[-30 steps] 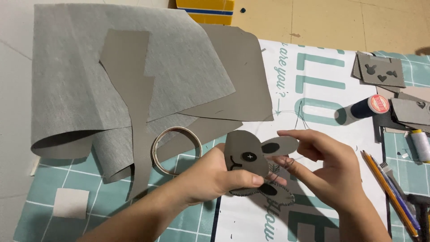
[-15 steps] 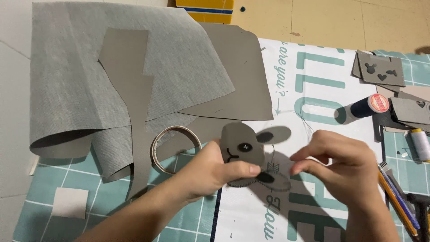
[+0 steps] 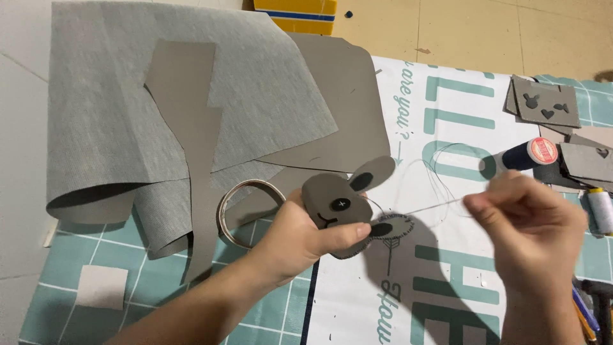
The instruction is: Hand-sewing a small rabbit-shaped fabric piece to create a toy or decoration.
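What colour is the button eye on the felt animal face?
Black button eye on the grey felt animal face; head view.

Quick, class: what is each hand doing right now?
Left hand: closed, holding the grey felt animal face.
Right hand: pinched shut on the thin thread, pulled taut from the felt piece.

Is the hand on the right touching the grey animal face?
Apart. The head view shows the right hand away from the grey felt animal face, with printed paper between; only a thin thread links them. The left hand holds the face.

Taut thread [image 3: 421,207] between hands
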